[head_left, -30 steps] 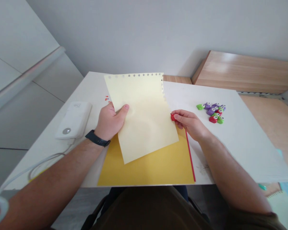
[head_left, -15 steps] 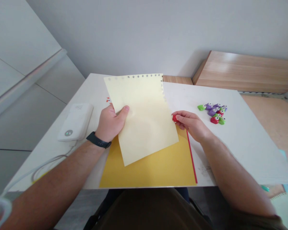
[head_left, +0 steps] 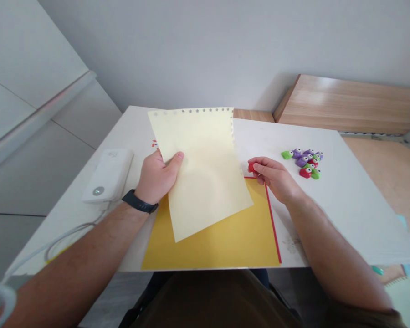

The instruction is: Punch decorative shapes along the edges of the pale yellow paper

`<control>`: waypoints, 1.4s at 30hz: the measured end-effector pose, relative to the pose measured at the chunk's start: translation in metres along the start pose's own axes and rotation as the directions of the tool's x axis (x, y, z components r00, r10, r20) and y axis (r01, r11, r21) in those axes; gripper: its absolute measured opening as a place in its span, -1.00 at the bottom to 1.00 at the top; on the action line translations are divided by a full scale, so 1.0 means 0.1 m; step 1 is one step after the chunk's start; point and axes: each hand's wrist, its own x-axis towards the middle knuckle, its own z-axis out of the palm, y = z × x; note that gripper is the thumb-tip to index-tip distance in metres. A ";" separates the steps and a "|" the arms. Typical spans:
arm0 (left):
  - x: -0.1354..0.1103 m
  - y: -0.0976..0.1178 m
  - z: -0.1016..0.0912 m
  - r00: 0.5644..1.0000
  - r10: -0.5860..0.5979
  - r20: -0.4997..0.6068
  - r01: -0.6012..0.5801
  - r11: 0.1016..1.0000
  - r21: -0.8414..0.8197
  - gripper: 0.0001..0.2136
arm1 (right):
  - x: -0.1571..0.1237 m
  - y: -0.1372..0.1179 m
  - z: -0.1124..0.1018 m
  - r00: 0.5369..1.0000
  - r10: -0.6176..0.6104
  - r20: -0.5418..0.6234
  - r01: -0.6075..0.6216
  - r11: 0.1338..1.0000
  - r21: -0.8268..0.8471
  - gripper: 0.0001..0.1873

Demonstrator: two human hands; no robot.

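My left hand (head_left: 156,177) grips the lower left side of a pale yellow paper sheet (head_left: 205,168), thumb on top. Tiny star-shaped holes run along the sheet's top edge and down part of its right edge. My right hand (head_left: 275,177) pinches a small red plastic piece (head_left: 251,167) between fingertips and thumb, just beyond the sheet's right edge and apart from it. Part of the piece is hidden by my fingers. Under the sheet lies a yellow card (head_left: 205,246) with a thin red strip (head_left: 272,214) along its right edge.
Small green, purple and red eyed pieces (head_left: 304,160) lie in a cluster on the white table (head_left: 294,136), right of my right hand. A white power bank (head_left: 107,175) with a cable (head_left: 71,232) lies left of my left hand. Tiny red scraps (head_left: 154,143) sit near the sheet.
My right hand and the red piece have shifted slightly right, away from the sheet. The sheet's right edge has swung a little left, showing more of the yellow card's upper right corner.
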 end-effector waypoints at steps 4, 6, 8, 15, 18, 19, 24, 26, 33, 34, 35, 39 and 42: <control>-0.01 0.01 0.00 1.000 0.007 -0.003 -0.007 1.000 -0.007 -0.66 | 0.00 -0.02 0.01 0.999 0.035 -0.031 -0.035 0.999 -0.003 -0.80; -0.01 0.03 0.00 1.000 0.004 -0.009 -0.004 1.000 -0.010 -0.66 | -0.01 -0.03 0.02 0.998 0.042 -0.043 -0.043 0.999 -0.023 -0.87; -0.01 0.05 -0.01 1.000 -0.005 -0.015 0.004 1.000 -0.021 -0.65 | -0.02 -0.03 0.02 0.999 0.030 -0.045 -0.032 0.998 -0.060 -0.87; 0.00 0.10 -0.04 0.998 -0.067 0.004 0.067 0.995 -0.075 -0.66 | -0.04 -0.01 0.04 0.997 -0.026 -0.077 0.007 0.970 -0.243 -0.71; 0.00 0.12 -0.04 0.994 -0.106 0.038 0.110 0.984 -0.143 -0.64 | -0.04 0.00 0.04 1.000 0.003 -0.023 -0.008 0.977 -0.212 -0.64; -0.01 0.13 -0.04 0.992 -0.118 0.048 0.124 0.978 -0.166 -0.63 | -0.04 0.01 0.04 1.000 0.015 -0.004 -0.016 0.983 -0.183 -0.64; -0.02 0.16 -0.04 0.987 -0.152 0.050 0.159 0.965 -0.209 -0.64 | -0.07 0.01 0.05 0.995 0.037 0.095 -0.033 0.999 -0.042 -0.68; -0.02 0.17 -0.04 0.986 -0.162 0.049 0.169 0.963 -0.211 -0.64 | -0.07 0.00 0.05 0.993 0.039 0.114 -0.036 0.999 -0.026 -0.69; -0.04 0.19 -0.05 0.985 -0.164 0.048 0.171 0.959 -0.227 -0.65 | -0.08 0.01 0.03 0.991 0.030 0.127 -0.032 0.999 0.012 -0.73; -0.04 0.20 -0.05 0.984 -0.169 0.052 0.177 0.958 -0.227 -0.65 | -0.08 0.01 0.03 0.992 0.032 0.123 -0.033 0.999 0.012 -0.74; -0.04 0.20 -0.05 0.983 -0.176 0.056 0.184 0.956 -0.226 -0.64 | -0.08 0.01 0.03 0.992 0.034 0.121 -0.036 0.999 0.012 -0.74; -0.03 0.20 -0.06 0.979 -0.193 0.070 0.204 0.951 -0.231 -0.63 | -0.08 0.01 0.03 0.992 0.034 0.125 -0.037 0.999 0.022 -0.75; -0.03 0.20 -0.06 0.980 -0.189 0.069 0.200 0.951 -0.236 -0.63 | -0.08 0.00 0.04 0.990 0.031 0.138 -0.036 0.999 0.035 -0.76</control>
